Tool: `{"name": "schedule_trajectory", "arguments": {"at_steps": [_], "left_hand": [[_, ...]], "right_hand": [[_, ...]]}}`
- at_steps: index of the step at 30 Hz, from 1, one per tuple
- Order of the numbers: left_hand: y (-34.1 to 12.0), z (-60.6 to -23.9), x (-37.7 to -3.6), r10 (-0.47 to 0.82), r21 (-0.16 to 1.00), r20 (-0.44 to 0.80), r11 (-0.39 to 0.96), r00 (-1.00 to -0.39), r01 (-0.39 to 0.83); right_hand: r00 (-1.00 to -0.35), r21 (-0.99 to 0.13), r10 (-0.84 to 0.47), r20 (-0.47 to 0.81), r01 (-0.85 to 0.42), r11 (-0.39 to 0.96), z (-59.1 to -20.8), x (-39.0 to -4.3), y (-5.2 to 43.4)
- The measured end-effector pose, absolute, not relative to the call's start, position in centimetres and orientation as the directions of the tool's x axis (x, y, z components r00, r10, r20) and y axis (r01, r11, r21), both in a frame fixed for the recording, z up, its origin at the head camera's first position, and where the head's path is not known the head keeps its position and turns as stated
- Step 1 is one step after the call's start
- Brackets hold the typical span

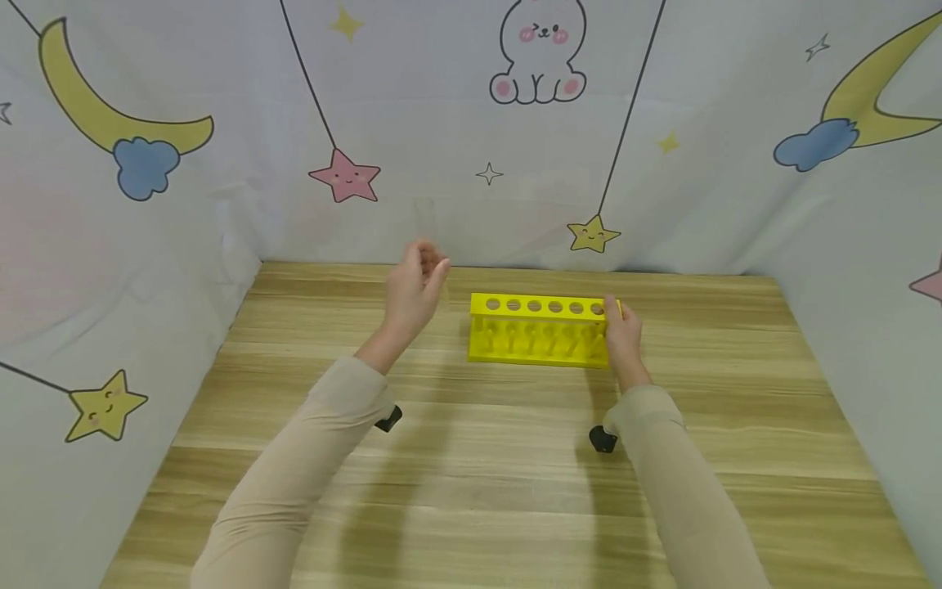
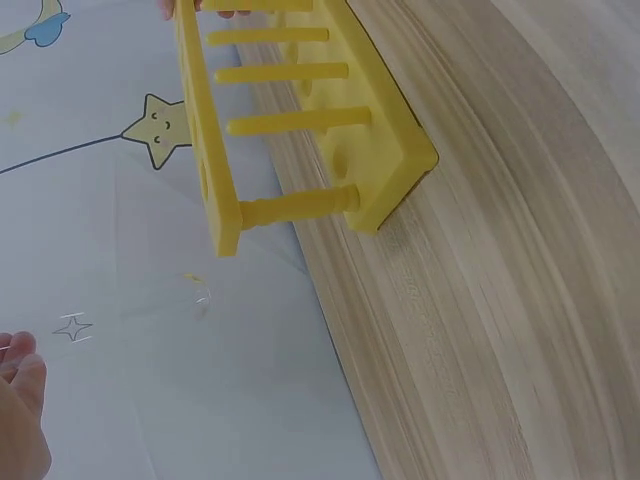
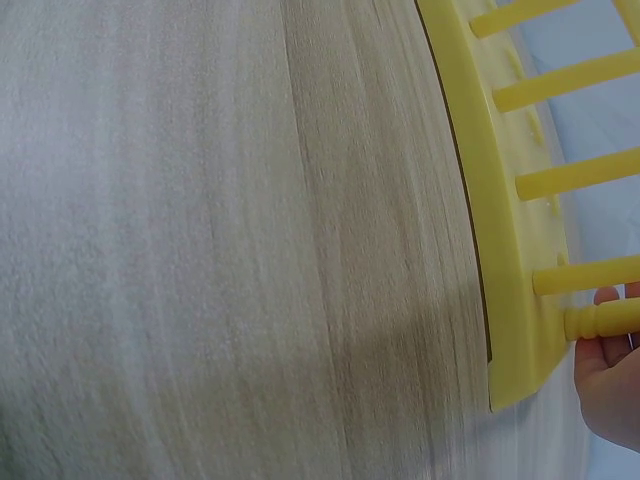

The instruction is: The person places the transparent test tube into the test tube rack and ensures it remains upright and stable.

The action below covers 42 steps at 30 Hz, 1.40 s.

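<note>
Clear glass, barely visible: a test tube point(image 1: 424, 219) is sticking up from the left hand point(image 1: 414, 288), whose fingertips are pinching its lower end, raised above the wooden table point(image 1: 515, 474) near the back curtain point(image 1: 441, 123). The right hand point(image 1: 622, 337) is gripping the right end of the yellow test tube rack point(image 1: 540, 329), fingers curling round the end post. The rack is standing mid-table, just right of the raised tube.

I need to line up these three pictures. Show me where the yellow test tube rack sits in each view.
Head: yellow test tube rack stands at centre on the wooden table, right hand at its right end.
Left wrist: upper middle.
Right wrist: right edge.
Shared landmark: the wooden table.
</note>
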State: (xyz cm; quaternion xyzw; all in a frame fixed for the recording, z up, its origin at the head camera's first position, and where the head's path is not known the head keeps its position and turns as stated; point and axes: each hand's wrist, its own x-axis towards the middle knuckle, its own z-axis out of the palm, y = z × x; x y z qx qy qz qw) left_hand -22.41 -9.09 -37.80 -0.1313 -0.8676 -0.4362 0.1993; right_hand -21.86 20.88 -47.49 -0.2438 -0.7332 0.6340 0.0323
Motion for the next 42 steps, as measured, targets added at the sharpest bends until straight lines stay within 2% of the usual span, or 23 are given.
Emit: {"name": "schedule_trajectory", "arguments": {"at_steps": [7,16,23,42], "left_hand": [[-8.5,-37.7,-22.4,0.065,0.708,0.459,0.576,-0.886,0.409],[-7.6,-37.4,-22.6,0.078,0.717,0.470,0.547,-0.879,0.432],[-7.0,-37.5,-22.9,0.082,0.713,0.488,0.538,-0.869,0.451],[-5.0,-37.6,-23.8,0.102,0.742,0.411,0.540,-0.906,0.397]], "right_hand": [[-0.878,-0.948,0.409,-0.249,0.308,0.085,-47.8,-22.0,21.0],[-0.907,-0.975,0.386,-0.168,0.210,0.069,-47.9,-21.6,20.9],[-0.888,-0.953,0.397,-0.233,0.289,0.088,-47.8,-21.9,20.9],[-0.886,-0.953,0.397,-0.240,0.293,0.078,-47.9,-22.0,20.9]]}}
